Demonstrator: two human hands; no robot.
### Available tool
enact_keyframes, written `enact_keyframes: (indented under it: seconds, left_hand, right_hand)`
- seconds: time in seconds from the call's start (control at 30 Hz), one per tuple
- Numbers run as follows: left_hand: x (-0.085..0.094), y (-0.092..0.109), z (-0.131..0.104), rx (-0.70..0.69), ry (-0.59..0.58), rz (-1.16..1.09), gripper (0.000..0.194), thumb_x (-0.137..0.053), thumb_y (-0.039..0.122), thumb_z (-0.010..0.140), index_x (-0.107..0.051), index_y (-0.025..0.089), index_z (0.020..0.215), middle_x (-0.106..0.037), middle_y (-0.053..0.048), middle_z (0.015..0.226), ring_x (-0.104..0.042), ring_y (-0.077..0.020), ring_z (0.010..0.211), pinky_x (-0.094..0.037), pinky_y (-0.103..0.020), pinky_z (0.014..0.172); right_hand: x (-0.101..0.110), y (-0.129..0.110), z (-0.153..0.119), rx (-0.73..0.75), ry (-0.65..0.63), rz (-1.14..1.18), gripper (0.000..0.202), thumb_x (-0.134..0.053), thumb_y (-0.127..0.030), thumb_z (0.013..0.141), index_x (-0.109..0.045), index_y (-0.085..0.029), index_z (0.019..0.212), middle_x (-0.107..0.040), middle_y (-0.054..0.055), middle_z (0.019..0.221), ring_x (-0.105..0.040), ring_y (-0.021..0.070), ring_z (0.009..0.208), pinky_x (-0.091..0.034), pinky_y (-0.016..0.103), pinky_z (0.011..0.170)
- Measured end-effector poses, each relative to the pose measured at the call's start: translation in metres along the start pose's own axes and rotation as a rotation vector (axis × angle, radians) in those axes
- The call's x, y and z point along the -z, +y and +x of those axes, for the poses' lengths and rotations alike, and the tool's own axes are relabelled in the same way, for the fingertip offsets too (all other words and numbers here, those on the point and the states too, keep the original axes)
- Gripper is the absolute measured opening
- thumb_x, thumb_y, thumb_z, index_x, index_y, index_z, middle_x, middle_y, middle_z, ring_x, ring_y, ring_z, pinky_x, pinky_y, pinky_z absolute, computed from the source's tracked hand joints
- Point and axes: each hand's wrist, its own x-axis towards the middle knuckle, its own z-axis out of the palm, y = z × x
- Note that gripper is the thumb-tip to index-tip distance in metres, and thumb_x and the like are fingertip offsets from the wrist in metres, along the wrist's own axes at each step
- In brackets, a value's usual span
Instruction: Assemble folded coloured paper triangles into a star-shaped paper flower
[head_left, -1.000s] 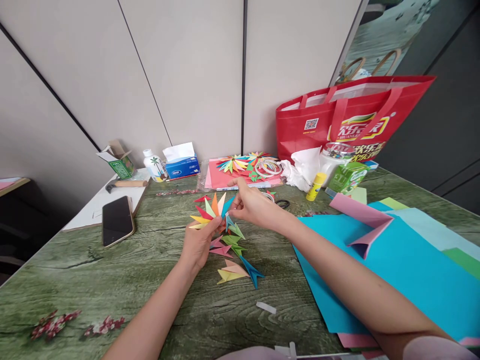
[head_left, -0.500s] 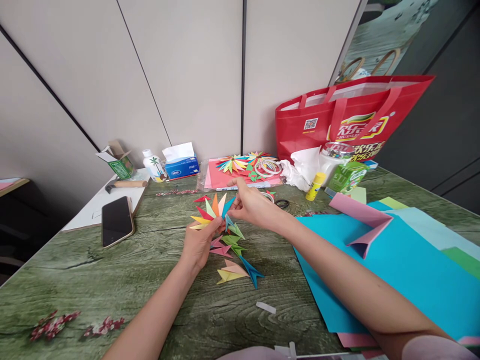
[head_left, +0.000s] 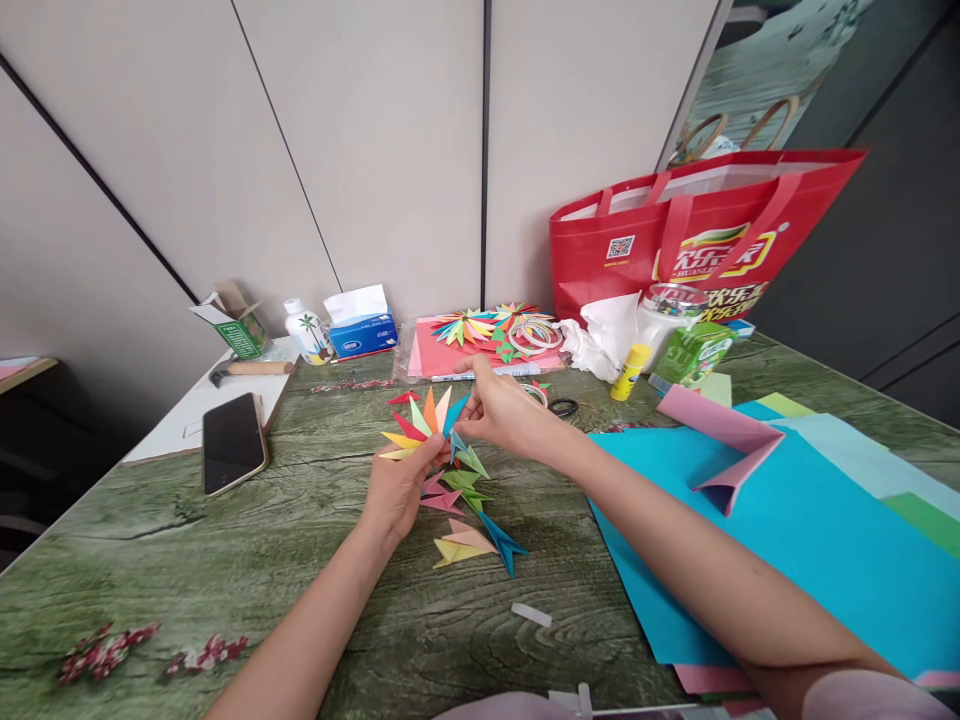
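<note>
Thin, matte coloured paper, creased into sharp spikes, makes up the half-round paper fan [head_left: 423, 424], which is held just over the middle of the table. Its spikes run from yellow through red, pale green, orange and cream to the blue spike [head_left: 454, 412]. The left hand [head_left: 395, 485] grips the fan's lower edge, thumb on top; the right hand [head_left: 504, 408] has its thumb and forefinger pinched at the blue spike (the exact contact is partly hidden). Below lie folded pieces: a green arrowhead [head_left: 469, 490], a dark blue arrowhead [head_left: 507, 548] and a yellow arrowhead [head_left: 459, 551].

The tabletop [head_left: 150, 545] bears a green wood-grain print with blossom sprays. Smooth blue sheets [head_left: 765, 560] spread at right; a glossy red tote bag [head_left: 607, 275] stands at the back against pale wall panels [head_left: 375, 150].

Compared with half a second ago, the view has drifted very slightly, while both hands keep the same grip and the folded pieces lie as they did.
</note>
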Motion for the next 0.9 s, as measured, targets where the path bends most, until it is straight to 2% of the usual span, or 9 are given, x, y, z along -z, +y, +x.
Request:
enact_keyframes:
  seconds: [0.3, 0.67, 0.9]
  left_hand:
    - [-0.0023, 0.0019, -0.001, 0.02, -0.002, -0.021, 0.02, -0.076, 0.018, 0.055, -0.068, 0.009, 0.07, -0.069, -0.007, 0.066, -0.062, -0.0152, 0.06, -0.05, -0.031, 0.067]
    - [-0.0024, 0.0044, 0.0015, 0.078, 0.01, -0.115, 0.017, -0.076, 0.015, 0.052, -0.066, 0.011, 0.065, -0.067, -0.003, 0.061, -0.06, -0.0117, 0.057, -0.049, -0.028, 0.068]
    - [-0.0018, 0.0066, 0.0027, 0.091, 0.001, -0.158, 0.012, -0.074, 0.013, 0.055, -0.065, 0.01, 0.061, -0.066, -0.005, 0.059, -0.058, -0.0111, 0.058, -0.05, -0.026, 0.066]
  right_hand:
    - [-0.0032, -0.0011, 0.0005, -0.029, -0.007, -0.085, 0.06, -0.061, -0.012, 0.065, -0.032, -0.014, 0.118, -0.058, 0.0, 0.068, -0.056, 0.0153, 0.066, -0.037, 0.021, 0.055]
    - [-0.0013, 0.0018, -0.0009, 0.047, -0.046, 0.116, 0.061, -0.056, -0.004, 0.066, -0.033, -0.016, 0.121, -0.06, 0.0, 0.075, -0.058, 0.0116, 0.065, -0.043, 0.022, 0.061]
    - [-0.0008, -0.0064, -0.0044, 0.03, -0.038, 0.123, 0.061, -0.053, -0.004, 0.065, -0.034, -0.016, 0.122, -0.06, 0.002, 0.083, -0.058, 0.0108, 0.065, -0.044, 0.023, 0.062]
